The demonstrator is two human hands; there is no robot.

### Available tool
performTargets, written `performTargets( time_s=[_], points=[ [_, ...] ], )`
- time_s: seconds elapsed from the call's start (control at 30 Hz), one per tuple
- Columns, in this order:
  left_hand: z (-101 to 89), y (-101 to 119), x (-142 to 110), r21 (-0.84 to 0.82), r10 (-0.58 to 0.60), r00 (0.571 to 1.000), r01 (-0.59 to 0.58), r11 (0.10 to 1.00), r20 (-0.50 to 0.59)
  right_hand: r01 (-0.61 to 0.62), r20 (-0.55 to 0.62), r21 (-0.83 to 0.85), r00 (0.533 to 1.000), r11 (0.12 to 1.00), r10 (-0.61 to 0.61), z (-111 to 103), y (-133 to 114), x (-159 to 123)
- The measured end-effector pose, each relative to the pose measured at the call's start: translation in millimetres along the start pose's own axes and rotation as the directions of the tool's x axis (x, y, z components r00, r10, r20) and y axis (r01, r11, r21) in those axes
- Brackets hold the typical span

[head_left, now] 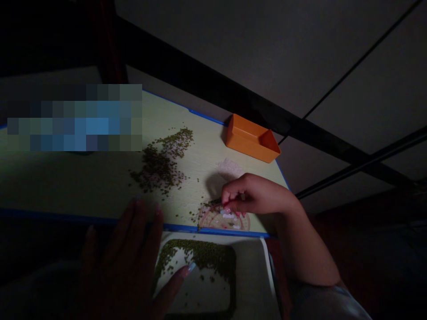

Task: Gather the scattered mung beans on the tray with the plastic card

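Sorting step: right hand (253, 195) pinches tweezers (216, 201) over small dish (223, 221), left hand (130, 262) flat, released, steadying white tray (253, 266) of green beans (203, 253); next pick needs a fine tip.

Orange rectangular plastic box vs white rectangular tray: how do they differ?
The orange rectangular plastic box sits on the table's far edge, away from both hands; the white rectangular tray sits below the near edge, left hand touching it. The tray holds small green beans; the box shows none. Both are open-topped.
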State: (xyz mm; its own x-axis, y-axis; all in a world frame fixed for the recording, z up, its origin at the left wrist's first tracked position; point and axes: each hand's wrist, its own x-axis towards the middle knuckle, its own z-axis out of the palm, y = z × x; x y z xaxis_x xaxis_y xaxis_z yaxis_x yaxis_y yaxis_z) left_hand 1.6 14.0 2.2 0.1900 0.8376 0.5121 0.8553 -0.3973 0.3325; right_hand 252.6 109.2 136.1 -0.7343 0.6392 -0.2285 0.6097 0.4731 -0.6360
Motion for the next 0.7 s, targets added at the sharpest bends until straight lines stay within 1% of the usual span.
performTargets(
  time_s=[0.1,0.3,0.53,0.6,0.7],
  points=[
    [-0.6,-0.1,-0.6,0.022,0.033,0.999,-0.033,0.999,0.01,0.004,-0.015,0.01,1.0,1.0,-0.004,-0.1,0.5,-0.5],
    [0.1,-4.3,-3.0,0.093,0.11,0.994,-0.11,0.99,0.007,0.012,-0.03,-0.025,0.999,1.0,-0.013,0.2,0.2,1.0],
    [0.3,-3.7,-1.9,0.091,0.099,0.994,-0.101,0.991,0.036,0.034,-0.026,0.009,0.999,0.999,-0.034,1.7,-2.0,1.2],
    [1.1,-3.3,-1.5,0.083,0.083,0.996,-0.087,0.993,0.041,0.027,-0.053,0.009,0.998,1.0,-0.026,0.9,-0.9,-0.3],
    [2.8,-3.6,-0.8,0.066,0.073,0.997,-0.073,0.995,0.015,-0.004,-0.136,-0.007,0.991,1.0,0.003,-3.3,3.1,-4.0]
  ],
)
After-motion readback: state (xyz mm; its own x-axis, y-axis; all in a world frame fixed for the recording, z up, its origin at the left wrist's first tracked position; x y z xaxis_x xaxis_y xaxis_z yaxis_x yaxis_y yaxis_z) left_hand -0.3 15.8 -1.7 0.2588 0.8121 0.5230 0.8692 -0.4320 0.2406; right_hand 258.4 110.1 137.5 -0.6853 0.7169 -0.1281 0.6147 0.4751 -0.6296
